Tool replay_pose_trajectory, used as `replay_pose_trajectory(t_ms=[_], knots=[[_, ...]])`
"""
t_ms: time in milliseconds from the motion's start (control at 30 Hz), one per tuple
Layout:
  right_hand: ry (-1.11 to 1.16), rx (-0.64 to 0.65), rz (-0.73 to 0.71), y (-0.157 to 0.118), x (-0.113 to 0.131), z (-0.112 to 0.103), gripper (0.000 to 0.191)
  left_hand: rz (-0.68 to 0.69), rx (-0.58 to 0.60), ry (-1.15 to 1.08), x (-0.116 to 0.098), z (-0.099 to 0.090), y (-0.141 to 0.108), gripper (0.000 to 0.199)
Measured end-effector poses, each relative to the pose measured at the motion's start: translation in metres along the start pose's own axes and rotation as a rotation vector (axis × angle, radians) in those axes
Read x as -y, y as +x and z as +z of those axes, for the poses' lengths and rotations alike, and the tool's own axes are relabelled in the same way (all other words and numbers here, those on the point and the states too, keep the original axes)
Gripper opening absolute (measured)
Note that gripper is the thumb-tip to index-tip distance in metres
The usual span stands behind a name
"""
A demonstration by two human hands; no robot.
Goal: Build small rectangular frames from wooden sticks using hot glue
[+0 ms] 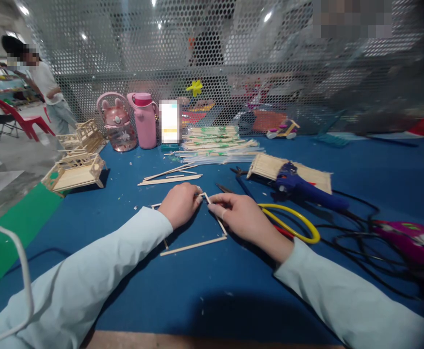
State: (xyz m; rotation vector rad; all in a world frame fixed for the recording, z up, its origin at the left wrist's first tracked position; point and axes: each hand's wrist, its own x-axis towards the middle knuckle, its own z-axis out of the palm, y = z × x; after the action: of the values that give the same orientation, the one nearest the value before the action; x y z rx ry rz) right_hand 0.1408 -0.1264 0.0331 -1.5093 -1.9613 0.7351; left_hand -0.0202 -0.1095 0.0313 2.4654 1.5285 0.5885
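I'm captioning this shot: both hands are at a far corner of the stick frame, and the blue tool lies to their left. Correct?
Not quite: the left hand and right hand are at a far corner of the stick frame, but the head view shows the blue tool to their right.

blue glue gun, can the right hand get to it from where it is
Probably yes: the blue glue gun lies forward and right of the right hand, with nothing tall between. That hand is holding the stick frame, though, so it would likely need to let go first.
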Motion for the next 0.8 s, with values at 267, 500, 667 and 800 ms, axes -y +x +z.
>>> replay_pose_trajectory(t_ms=[267,500,667,800], knots=[[0.006,0.012,-0.008,-0.0018,0.0022,0.0,0.025,0.016,-0.042,-0.045,0.0022,0.0036,0.0003,0.028],[-0.001,0.019,-0.009,-0.0027,0.0049,-0.0019,0.028,0.001,-0.07,-0.123,0.0015,0.0025,-0.0016,0.015],[-0.014,0.03,0.001,-0.0037,0.0062,-0.0026,0.031,0.0,-0.063,-0.115,0.0016,0.0018,-0.0012,0.016],[-0.013,0.03,-0.021,-0.0034,0.0056,-0.0023,0.032,0.008,-0.075,-0.112,0.0021,0.0022,-0.0008,0.016]])
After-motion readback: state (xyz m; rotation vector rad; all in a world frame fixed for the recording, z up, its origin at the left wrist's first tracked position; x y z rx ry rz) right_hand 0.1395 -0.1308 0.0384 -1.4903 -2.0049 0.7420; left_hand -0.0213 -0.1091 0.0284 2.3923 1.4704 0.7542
